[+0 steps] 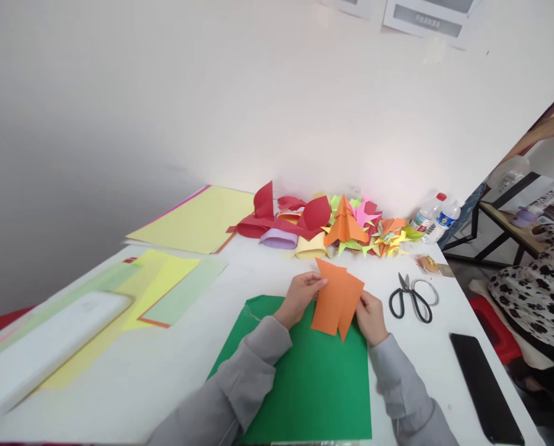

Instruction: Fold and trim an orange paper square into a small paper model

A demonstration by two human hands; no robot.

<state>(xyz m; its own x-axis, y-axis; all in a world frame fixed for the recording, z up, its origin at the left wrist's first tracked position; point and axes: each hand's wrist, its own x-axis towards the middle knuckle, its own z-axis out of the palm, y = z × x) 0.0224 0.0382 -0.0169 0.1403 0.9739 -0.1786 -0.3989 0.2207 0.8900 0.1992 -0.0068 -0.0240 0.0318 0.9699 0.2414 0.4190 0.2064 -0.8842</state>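
Two overlapping pieces of orange paper [333, 300], or one folded piece, stand raised over a green sheet [318, 378]; I cannot tell which. My left hand [300, 297] pinches the left edge between thumb and fingers. On the opposite side, my right hand [372, 317] grips the right edge, its fingertips partly hidden behind the paper. The lower ends of the orange paper are slanted and sit slightly apart. Black-handled scissors [411, 300] lie to the right of my right hand, blades pointing away.
Folded paper shapes, including an orange paper plane [346, 226], line the wall. Two bottles [426, 217] stand at the back right. A black phone [486, 387] lies near the right edge. Coloured sheets [197, 220] and a long white object [58, 347] cover the left. Another person [537, 285] is at far right.
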